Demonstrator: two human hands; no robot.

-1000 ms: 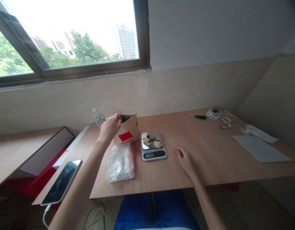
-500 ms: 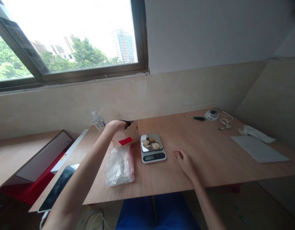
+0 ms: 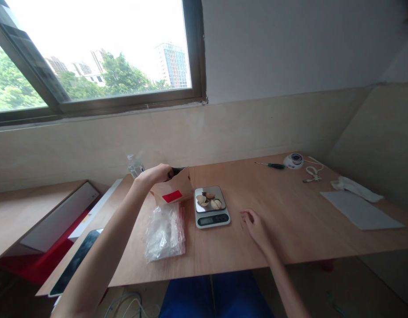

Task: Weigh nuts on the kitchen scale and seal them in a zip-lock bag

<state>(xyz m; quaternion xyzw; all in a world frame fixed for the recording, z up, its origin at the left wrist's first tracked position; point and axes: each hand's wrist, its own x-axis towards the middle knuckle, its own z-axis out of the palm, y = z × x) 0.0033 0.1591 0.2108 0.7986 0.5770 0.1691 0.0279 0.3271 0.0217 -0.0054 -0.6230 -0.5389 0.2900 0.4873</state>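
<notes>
The left hand (image 3: 163,172) reached into the open top of a brown paper pouch (image 3: 171,194) with a red label; its fingertips were hidden, so whether they gripped anything could not be told. Well apart from it, the right hand (image 3: 255,224) rested on the wooden tabletop (image 3: 290,212), fingers loosely curled and partly spread. Between the hands stood a digital kitchen scale (image 3: 213,220) bearing pale, brown-tinged pieces (image 3: 216,204). Clear zip-seal bags (image 3: 164,234) lay on the near side of the left hand.

Left hand (image 3: 161,172) partly inside paper bag (image 3: 183,187), right hand (image 3: 254,224) near scale (image 3: 213,219)
</notes>
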